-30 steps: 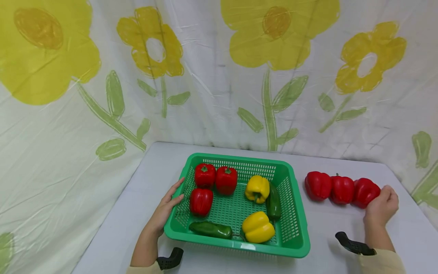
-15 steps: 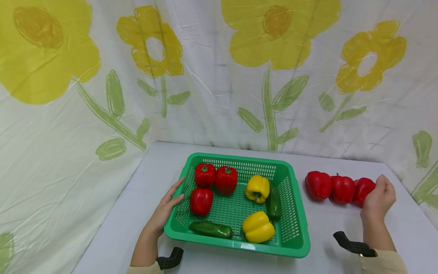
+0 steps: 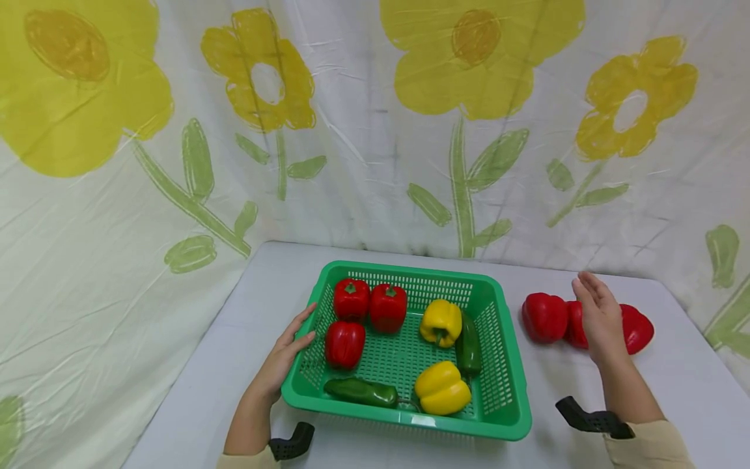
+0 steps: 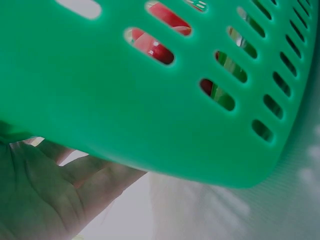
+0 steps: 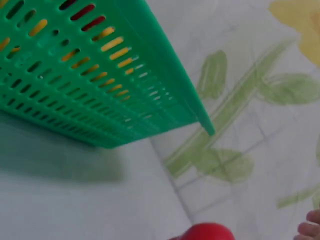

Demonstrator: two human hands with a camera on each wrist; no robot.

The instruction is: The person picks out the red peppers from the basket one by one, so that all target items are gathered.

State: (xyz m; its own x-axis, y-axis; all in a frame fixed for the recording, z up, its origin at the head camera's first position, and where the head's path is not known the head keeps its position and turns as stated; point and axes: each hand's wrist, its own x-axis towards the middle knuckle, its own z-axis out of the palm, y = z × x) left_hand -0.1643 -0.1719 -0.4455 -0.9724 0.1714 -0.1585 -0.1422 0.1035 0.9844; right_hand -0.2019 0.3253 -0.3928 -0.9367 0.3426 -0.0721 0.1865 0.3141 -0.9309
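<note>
My left hand (image 3: 284, 361) rests against the left side of a green plastic basket (image 3: 410, 422), its fingers straight along the rim. In the left wrist view that hand (image 4: 45, 195) lies by the basket's edge. My right hand (image 3: 603, 322) is over a row of three red bell peppers, fingers extended and nothing seen in it. It partly covers the middle red bell pepper (image 3: 575, 326); the left red bell pepper (image 3: 543, 318) and right red bell pepper (image 3: 637, 329) show on either side. Only fingertips of it appear at the right wrist view's edge, near a red bell pepper (image 5: 207, 232).
Inside the basket lie three red bell peppers (image 3: 344, 345), two yellow bell peppers (image 3: 442, 389) and two long green peppers (image 3: 360, 393). The white table (image 3: 234, 352) ends at a flower-printed curtain (image 3: 351, 208) behind and at the left.
My right hand has left the rightmost red bell pepper and moved left over the row, its fingers straightening. That pepper now shows more fully. The left hand and basket stay put.
</note>
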